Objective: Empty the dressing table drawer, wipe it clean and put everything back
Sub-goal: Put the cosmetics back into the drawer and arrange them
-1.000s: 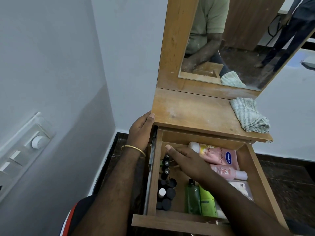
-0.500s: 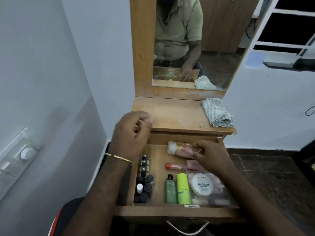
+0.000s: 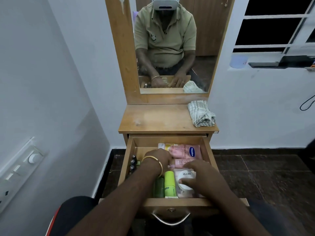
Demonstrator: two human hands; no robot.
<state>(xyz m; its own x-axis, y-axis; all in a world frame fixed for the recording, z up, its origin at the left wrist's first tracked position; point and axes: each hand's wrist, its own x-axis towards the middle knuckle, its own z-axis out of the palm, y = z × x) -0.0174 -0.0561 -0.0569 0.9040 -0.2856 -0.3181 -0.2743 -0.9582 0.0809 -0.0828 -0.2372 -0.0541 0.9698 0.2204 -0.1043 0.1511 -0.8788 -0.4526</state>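
Both hands now down inside the open drawer (image 3: 127, 165), the left hand (image 3: 159, 158) off the surface (image 3: 153, 119) edge it gripped a second ago and lowered over the pink tubes (image 3: 183, 151), its fingers hidden, so grip impossible to tell. Right hand (image 3: 199, 174) spread flat on the white Zudio jar (image 3: 185, 182), fingers straight. Emptying judged barely begun: drawer full, cloth (image 3: 201, 114) unused on the surface.

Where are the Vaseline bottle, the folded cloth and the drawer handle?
Vaseline bottle (image 3: 185, 150), head view, pink label.
Folded cloth (image 3: 201, 114), head view, middle of the fabric.
Drawer handle (image 3: 171, 220), head view, bottom of the metal curve.
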